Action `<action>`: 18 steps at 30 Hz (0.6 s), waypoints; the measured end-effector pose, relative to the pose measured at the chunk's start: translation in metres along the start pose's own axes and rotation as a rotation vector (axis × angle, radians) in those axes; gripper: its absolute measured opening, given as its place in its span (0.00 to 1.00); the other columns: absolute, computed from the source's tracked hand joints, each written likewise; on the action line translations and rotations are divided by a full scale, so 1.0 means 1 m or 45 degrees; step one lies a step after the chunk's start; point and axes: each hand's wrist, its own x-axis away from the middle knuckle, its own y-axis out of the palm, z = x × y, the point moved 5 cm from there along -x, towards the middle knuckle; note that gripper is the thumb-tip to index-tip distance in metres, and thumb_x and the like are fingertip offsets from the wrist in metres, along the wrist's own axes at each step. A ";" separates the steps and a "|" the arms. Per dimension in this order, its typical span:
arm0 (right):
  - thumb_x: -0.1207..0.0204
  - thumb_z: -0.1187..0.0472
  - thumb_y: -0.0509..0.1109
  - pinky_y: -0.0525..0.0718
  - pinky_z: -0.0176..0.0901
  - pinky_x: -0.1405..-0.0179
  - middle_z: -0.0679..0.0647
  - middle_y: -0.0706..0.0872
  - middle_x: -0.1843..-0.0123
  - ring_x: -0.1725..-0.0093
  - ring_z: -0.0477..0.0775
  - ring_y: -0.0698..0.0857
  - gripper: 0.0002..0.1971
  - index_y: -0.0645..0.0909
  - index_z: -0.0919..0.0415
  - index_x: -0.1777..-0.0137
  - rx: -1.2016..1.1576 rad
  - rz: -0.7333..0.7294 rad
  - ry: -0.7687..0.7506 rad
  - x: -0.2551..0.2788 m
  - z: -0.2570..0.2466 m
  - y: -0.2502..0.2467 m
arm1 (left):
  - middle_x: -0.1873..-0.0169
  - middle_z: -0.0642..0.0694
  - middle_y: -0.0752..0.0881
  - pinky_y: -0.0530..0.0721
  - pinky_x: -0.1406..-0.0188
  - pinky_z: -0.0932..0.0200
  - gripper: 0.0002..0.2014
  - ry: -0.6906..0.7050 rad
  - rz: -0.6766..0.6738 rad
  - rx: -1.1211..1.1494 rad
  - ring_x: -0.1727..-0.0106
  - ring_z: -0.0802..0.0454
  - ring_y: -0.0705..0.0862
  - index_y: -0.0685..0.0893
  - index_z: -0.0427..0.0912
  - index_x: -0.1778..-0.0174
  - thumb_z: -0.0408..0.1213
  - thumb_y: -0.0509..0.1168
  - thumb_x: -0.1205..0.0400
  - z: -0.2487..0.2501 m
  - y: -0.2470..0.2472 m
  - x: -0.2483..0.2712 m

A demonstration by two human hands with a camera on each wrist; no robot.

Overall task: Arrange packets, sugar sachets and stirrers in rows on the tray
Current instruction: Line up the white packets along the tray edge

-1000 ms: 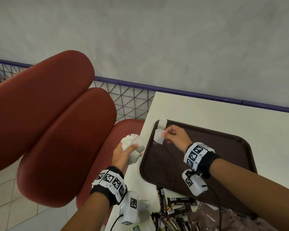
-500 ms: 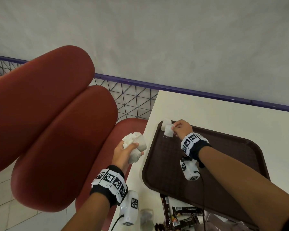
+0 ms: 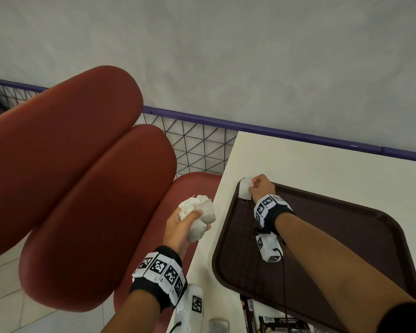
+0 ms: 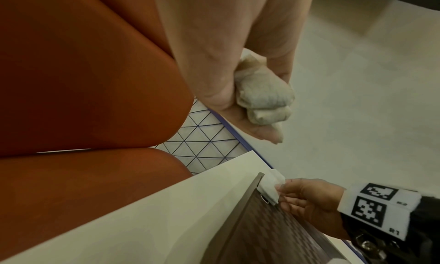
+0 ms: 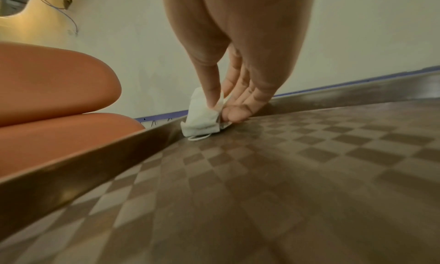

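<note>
A dark brown tray [image 3: 346,241] with a chequered floor lies on the cream table [image 3: 310,162]. My right hand [image 3: 261,186] pinches a white tea bag [image 3: 244,192] between thumb and fingers at the tray's far left corner [image 5: 171,128]; the white tea bag [image 5: 202,119] touches the tray floor there, its string loop below it. My left hand [image 3: 180,224] hovers left of the table over the red seat and grips a bunch of white tea bags [image 3: 198,218], seen as bunched tea bags [image 4: 262,96] in the left wrist view.
Dark packets [image 3: 269,320] lie on the table at the tray's near edge. Red padded seats [image 3: 82,188] stand to the left. A purple rail [image 3: 274,129] and wire mesh [image 3: 197,145] run along the wall behind the table.
My right hand has carried the single tea bag away from me to the tray's far left corner and lowered it onto the floor. The left hand has kept its bunch, barely moving.
</note>
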 end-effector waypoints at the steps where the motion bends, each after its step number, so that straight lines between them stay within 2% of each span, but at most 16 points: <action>1: 0.26 0.74 0.61 0.79 0.46 0.53 0.59 0.78 0.54 0.54 0.58 0.78 0.11 0.77 0.68 0.44 0.005 0.018 -0.005 0.001 0.000 0.001 | 0.40 0.36 0.84 0.86 0.67 0.56 0.15 0.006 -0.003 0.006 0.45 0.35 0.86 0.82 0.45 0.42 0.27 0.67 0.23 0.001 0.001 0.001; 3: 0.28 0.76 0.61 0.79 0.47 0.51 0.59 0.78 0.54 0.52 0.60 0.79 0.14 0.75 0.68 0.43 0.023 0.026 -0.015 0.002 -0.001 0.002 | 0.40 0.37 0.84 0.88 0.67 0.56 0.15 0.019 0.000 0.028 0.44 0.35 0.85 0.82 0.44 0.42 0.26 0.67 0.23 0.004 0.002 0.001; 7: 0.29 0.75 0.63 0.75 0.44 0.53 0.66 0.79 0.41 0.44 0.66 0.80 0.16 0.73 0.68 0.41 0.074 0.029 -0.036 0.004 -0.002 0.003 | 0.40 0.37 0.84 0.88 0.66 0.55 0.15 0.014 0.019 0.025 0.44 0.35 0.86 0.81 0.44 0.41 0.26 0.67 0.22 0.006 0.002 0.001; 11: 0.27 0.74 0.65 0.73 0.43 0.54 0.66 0.74 0.36 0.45 0.65 0.79 0.18 0.70 0.68 0.37 0.139 -0.005 -0.023 0.007 -0.004 0.000 | 0.41 0.36 0.85 0.88 0.67 0.56 0.14 0.023 0.017 0.004 0.47 0.37 0.86 0.82 0.43 0.42 0.27 0.67 0.22 0.006 0.004 0.003; 12: 0.27 0.74 0.65 0.74 0.44 0.52 0.66 0.74 0.36 0.45 0.64 0.79 0.19 0.69 0.68 0.37 0.144 -0.004 -0.027 0.007 -0.005 -0.001 | 0.42 0.37 0.85 0.88 0.67 0.56 0.14 0.028 0.019 -0.002 0.48 0.38 0.87 0.82 0.42 0.41 0.27 0.67 0.22 0.007 0.005 0.004; 15: 0.28 0.73 0.67 0.76 0.51 0.42 0.67 0.73 0.35 0.38 0.67 0.76 0.20 0.69 0.69 0.37 0.144 0.018 -0.065 0.009 -0.008 -0.006 | 0.41 0.35 0.84 0.87 0.68 0.57 0.15 0.031 0.017 -0.022 0.47 0.37 0.86 0.82 0.39 0.39 0.29 0.68 0.22 0.008 0.006 0.006; 18: 0.29 0.71 0.67 0.76 0.53 0.39 0.66 0.74 0.36 0.36 0.65 0.74 0.19 0.71 0.68 0.38 0.134 0.006 -0.142 0.016 -0.011 -0.011 | 0.41 0.35 0.84 0.88 0.66 0.54 0.13 0.032 -0.008 -0.031 0.44 0.36 0.85 0.83 0.40 0.41 0.29 0.67 0.22 0.011 0.008 0.008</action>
